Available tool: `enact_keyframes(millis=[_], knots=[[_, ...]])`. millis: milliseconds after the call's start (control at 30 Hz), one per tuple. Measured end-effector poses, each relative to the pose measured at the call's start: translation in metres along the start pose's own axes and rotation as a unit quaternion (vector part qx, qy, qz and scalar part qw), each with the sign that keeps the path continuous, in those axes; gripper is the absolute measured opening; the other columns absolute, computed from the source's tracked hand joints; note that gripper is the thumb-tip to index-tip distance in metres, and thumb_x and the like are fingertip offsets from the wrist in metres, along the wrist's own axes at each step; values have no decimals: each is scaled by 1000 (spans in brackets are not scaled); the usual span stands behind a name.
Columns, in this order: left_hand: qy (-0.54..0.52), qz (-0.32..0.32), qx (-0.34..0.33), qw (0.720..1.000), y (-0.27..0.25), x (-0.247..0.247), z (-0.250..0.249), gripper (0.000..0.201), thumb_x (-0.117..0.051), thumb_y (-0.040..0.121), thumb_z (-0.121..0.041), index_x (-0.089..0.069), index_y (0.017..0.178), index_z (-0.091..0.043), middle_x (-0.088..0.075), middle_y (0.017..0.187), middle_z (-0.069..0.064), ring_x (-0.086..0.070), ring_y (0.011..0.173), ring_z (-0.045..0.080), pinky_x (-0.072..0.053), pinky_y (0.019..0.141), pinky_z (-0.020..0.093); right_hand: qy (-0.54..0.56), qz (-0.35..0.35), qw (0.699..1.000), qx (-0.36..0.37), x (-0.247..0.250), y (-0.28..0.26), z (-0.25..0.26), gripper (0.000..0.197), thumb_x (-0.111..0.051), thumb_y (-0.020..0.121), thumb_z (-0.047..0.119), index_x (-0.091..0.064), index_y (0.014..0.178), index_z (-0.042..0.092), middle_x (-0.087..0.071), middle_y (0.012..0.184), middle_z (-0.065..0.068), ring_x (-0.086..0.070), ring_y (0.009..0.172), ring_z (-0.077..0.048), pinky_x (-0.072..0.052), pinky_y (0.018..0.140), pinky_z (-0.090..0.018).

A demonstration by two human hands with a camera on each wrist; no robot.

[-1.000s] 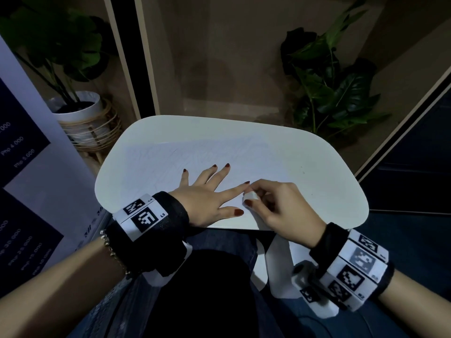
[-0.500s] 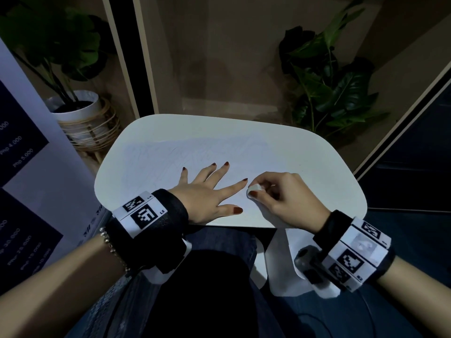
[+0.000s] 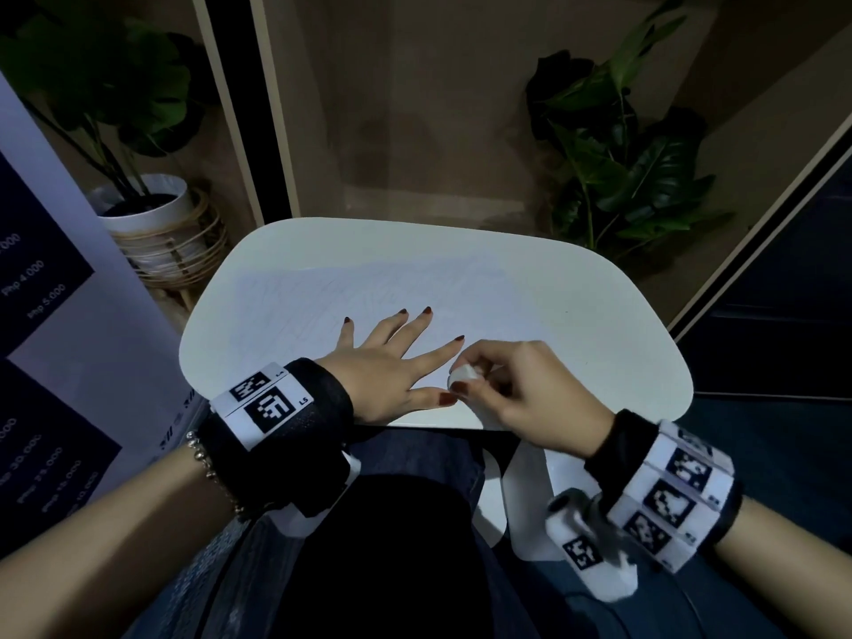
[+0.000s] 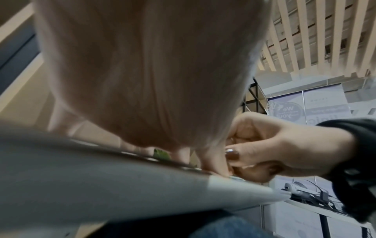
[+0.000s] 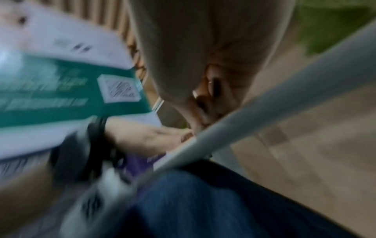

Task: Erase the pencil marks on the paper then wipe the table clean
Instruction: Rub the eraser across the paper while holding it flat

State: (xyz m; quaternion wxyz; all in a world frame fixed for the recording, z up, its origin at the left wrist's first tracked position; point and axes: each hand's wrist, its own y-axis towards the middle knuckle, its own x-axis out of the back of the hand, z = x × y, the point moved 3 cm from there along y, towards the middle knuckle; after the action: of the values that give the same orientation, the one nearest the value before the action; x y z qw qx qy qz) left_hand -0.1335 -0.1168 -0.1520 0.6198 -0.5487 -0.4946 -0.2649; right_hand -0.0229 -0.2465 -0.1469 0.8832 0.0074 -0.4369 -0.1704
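A person sits at a small white rounded surface (image 3: 576,288) with a sheet of paper (image 3: 286,297) lying across it, its faint pencil marks barely visible. The left hand (image 3: 387,362) lies flat on the paper, fingers spread wide, pinning it near the front edge. The right hand (image 3: 516,389) pinches a small white eraser (image 3: 463,376) between curled fingers and thumb, pressed down right beside the left thumb. Judging from this, hard rubbing so close to the edge could crease or tear the sheet, or drag it off if the left hand's pressure eases. The marks are faint, so some could be missed.
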Motion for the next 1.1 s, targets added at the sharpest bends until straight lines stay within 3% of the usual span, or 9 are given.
enact_keyframes(millis=[167,300,400,533,667,767,833,967,1100], knots=[[6,5,-2,1000,-1,0,1,68,-20,94,-68,16,148,-51,28,160,-6,24,147,16,4,115,65,-73,-58,994,-63,33,12,-37,10,-67,92,23,-72,90,15,-71,78,4,-65,73,-12,-48,68,-25],[14,2,3,1000,-2,2,1,77,-19,91,-70,17,152,-40,29,159,-10,23,147,13,1,116,63,21,-71,992,-100,47,12,-47,7,-68,93,21,-68,89,15,-61,73,1,-65,63,-22,-48,59,-26],[14,-5,8,1000,-2,4,1,85,-21,91,-71,17,154,-29,28,159,-13,22,147,10,-2,118,60,43,-61,993,-94,44,11,-44,7,-69,92,20,-66,94,15,-59,75,-2,-63,62,-23,-50,61,-34],[22,-13,1,1000,-4,7,1,85,-24,92,-71,13,156,-28,25,159,-14,19,148,9,-6,118,59,71,-34,995,-58,35,12,-35,7,-69,91,16,-65,95,12,-65,79,-6,-67,67,-25,-55,67,-40],[11,-15,-3,1000,-4,7,1,85,-27,92,-70,12,156,-29,24,160,-15,19,148,10,-5,118,60,13,8,1000,-12,30,20,-23,12,-69,90,13,-67,100,18,-69,77,1,-67,69,-16,-55,72,-33],[1,-16,-5,1000,-3,6,4,86,-28,91,-72,12,155,-31,24,160,-16,21,148,10,-2,118,60,-40,46,998,16,29,25,-16,10,-67,89,16,-70,95,23,-71,75,6,-66,70,-8,-52,70,-24],[-6,-23,-7,1000,-3,6,6,86,-28,90,-72,12,155,-32,23,160,-16,20,148,10,-1,118,60,-80,57,995,33,31,28,-12,8,-65,89,16,-69,94,22,-72,75,7,-65,70,-8,-49,69,-19],[-14,-47,1,999,-2,7,5,78,-27,94,-68,3,156,-33,16,162,-17,15,149,11,-5,119,59,-152,57,986,37,40,40,-12,5,-67,86,17,-68,91,19,-69,72,7,-62,67,-11,-46,67,-21],[-15,-54,13,998,-1,9,0,72,-28,97,-64,-3,156,-32,12,163,-15,11,150,14,-9,118,59,-193,65,977,63,39,48,-6,3,-68,86,19,-68,89,20,-61,70,12,-54,64,-9,-35,62,-7]])
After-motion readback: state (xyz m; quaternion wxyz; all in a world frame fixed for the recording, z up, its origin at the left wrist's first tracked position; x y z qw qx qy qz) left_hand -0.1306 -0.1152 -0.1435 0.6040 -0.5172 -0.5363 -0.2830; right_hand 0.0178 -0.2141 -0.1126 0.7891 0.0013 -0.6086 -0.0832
